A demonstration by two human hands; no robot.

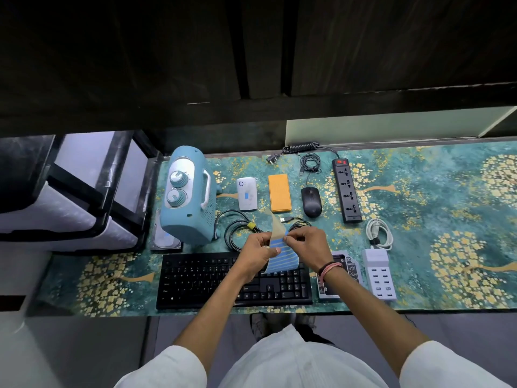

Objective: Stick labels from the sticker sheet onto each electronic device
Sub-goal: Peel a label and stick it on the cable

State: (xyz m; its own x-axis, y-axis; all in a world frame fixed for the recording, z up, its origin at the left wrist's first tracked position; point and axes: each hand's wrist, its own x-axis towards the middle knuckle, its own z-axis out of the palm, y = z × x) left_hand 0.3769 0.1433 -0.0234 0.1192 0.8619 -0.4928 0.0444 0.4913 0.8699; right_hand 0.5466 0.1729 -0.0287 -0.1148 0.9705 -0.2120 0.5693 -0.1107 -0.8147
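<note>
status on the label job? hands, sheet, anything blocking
Left hand grips sticker sheet above the keyboard. Right hand pinches a blue label at the sheet's edge. Nothing blocking; orange power bank shows no label.

text: none legible; keyboard [234, 278] key legends too small; blue labels on sticker sheet [281, 252] blank

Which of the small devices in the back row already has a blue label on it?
The white router-like box, just right of the teal radio. A blue label sits on its top face; the orange power bank and black mouse beside it show none.
</note>
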